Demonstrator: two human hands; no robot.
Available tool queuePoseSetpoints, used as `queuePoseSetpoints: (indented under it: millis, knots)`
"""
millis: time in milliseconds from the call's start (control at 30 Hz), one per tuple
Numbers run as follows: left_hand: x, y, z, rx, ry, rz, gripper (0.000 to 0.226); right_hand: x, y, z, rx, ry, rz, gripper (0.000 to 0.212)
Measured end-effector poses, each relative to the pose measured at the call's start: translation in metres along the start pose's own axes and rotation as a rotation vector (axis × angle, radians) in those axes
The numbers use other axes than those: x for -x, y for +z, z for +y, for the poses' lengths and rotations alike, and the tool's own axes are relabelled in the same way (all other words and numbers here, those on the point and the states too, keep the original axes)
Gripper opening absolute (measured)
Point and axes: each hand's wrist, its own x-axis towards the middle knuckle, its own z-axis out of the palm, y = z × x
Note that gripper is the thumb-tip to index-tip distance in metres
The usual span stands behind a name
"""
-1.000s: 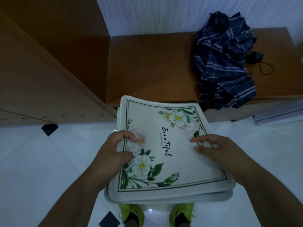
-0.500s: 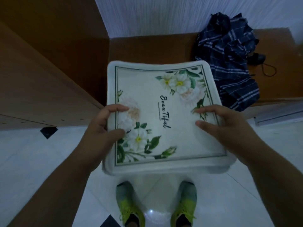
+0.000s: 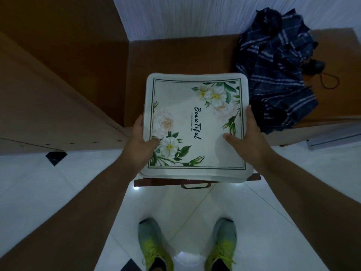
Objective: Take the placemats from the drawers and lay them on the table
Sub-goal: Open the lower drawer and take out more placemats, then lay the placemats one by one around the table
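A stack of white placemats (image 3: 187, 98) with green borders, flower prints and the word "Beautiful" is held flat in front of me. My left hand (image 3: 139, 137) grips the stack's left edge, thumb on top. My right hand (image 3: 247, 136) grips the right edge, thumb on top. Below the stack's near edge, the brown front of an open drawer (image 3: 195, 182) with a metal handle sticks out. The inside of the drawer is hidden by the mats.
A brown wooden counter (image 3: 175, 55) lies behind the mats, with a dark blue checked cloth (image 3: 273, 65) and a black corded item (image 3: 320, 69) on its right part. A tall wooden cabinet side (image 3: 48, 85) stands at left. White tiled floor and my green shoes (image 3: 156, 249) are below.
The stack has moved away from me and out over the drawer and counter edge. Both hands slid from the top of the mats to their side edges. The drawer front has come into view.
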Motion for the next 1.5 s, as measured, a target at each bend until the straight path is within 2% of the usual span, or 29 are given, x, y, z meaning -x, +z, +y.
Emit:
queuePoseSetpoints:
  millis: [100,233,267,400,567,700,733,833,900,1000,1100,1200,1333,1500]
  knots:
    - [0.002,0.006,-0.006,0.081,-0.012,0.032,0.077,0.0,0.003,0.003,-0.012,-0.003,0.005,0.106]
    - [0.004,0.008,-0.012,0.169,-0.03,0.068,0.068,0.007,0.005,0.01,-0.138,-0.007,0.031,0.077]
    - [0.005,0.008,-0.012,0.177,-0.019,0.057,0.067,0.008,0.006,0.013,-0.127,-0.014,0.021,0.076]
    - [0.004,0.004,-0.014,0.098,0.02,0.041,0.063,0.007,0.006,0.024,-0.061,-0.005,-0.016,0.086]
    - [0.003,0.0,-0.024,0.027,-0.01,0.029,0.064,0.008,0.007,0.028,-0.061,-0.008,0.039,0.062]
    - [0.002,0.003,-0.023,-0.005,-0.039,0.049,0.055,0.009,0.012,0.028,-0.089,0.035,0.086,0.071]
    - [0.001,0.002,-0.022,-0.012,-0.019,0.047,0.06,0.01,0.011,0.026,-0.107,0.016,0.101,0.075]
    - [-0.001,-0.006,-0.014,-0.005,0.09,-0.029,0.091,0.012,0.004,0.02,-0.171,-0.072,0.057,0.096]
    - [-0.002,-0.012,-0.004,-0.052,0.143,-0.101,0.095,0.01,0.0,0.012,-0.181,-0.054,-0.011,0.086]
    - [-0.004,-0.015,0.006,-0.058,0.101,-0.145,0.072,0.004,-0.004,0.005,-0.262,0.006,-0.049,0.069]
    - [-0.003,-0.011,0.009,-0.038,0.07,-0.14,0.05,0.007,-0.004,0.002,-0.243,0.01,-0.093,0.071]
    - [0.003,-0.004,0.014,-0.152,0.154,-0.075,0.043,0.015,-0.002,-0.002,-0.192,-0.001,-0.102,0.069]
    - [0.022,-0.005,0.028,-0.17,0.204,-0.092,0.054,0.032,-0.011,-0.015,-0.17,-0.044,-0.01,0.051]
    - [0.064,-0.007,0.072,-0.197,0.233,-0.076,0.066,0.067,-0.051,-0.052,-0.126,-0.102,0.041,0.056]
